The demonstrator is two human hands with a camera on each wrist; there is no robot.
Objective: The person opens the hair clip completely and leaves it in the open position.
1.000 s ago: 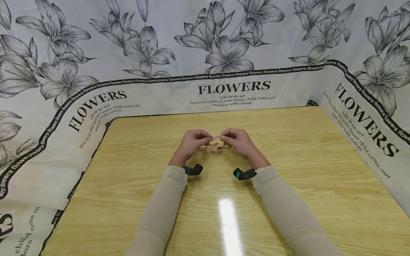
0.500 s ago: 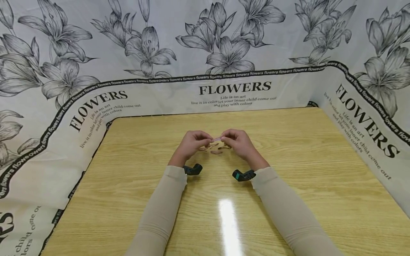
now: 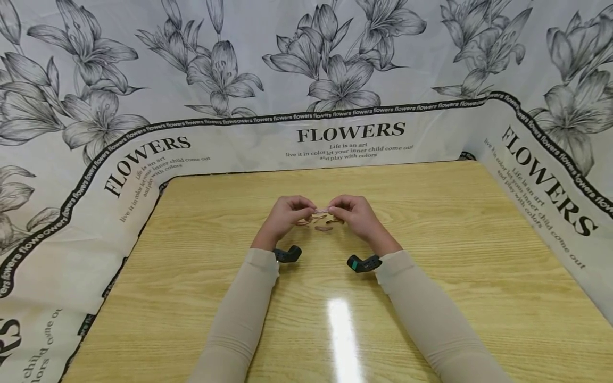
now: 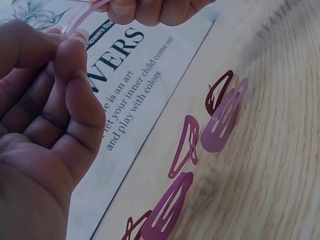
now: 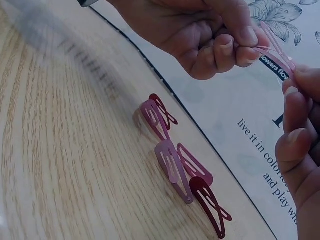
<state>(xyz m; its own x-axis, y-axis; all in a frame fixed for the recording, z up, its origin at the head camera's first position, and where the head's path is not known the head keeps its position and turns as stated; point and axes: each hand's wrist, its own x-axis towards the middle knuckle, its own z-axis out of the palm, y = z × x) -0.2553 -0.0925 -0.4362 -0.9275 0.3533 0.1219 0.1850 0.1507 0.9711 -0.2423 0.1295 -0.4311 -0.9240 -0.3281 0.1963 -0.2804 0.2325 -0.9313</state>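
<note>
A pink snap hair clip (image 3: 322,211) is held up between the two hands above the table. My left hand (image 3: 286,215) pinches one end between thumb and index finger. At the other end, my right hand (image 3: 356,215) pinches it the same way. In the right wrist view the clip (image 5: 274,50) shows two thin strips spread apart. Below the hands lie several more snap clips: a mauve one (image 5: 167,160), a pink one (image 5: 199,167) and a dark red one (image 5: 200,189) among them. Some have the inner tongue standing away from the frame.
A wood-grain table (image 3: 215,213) lies under both arms. White cloth walls (image 3: 239,143) printed with flowers and lettering enclose its back and sides. Dark wrist devices (image 3: 288,254) sit on the inner side of both wrists.
Both hands have dropped slightly and come a little closer together, still pinching the clip. The clip has shifted slightly toward me. The clips on the table lie as before.
</note>
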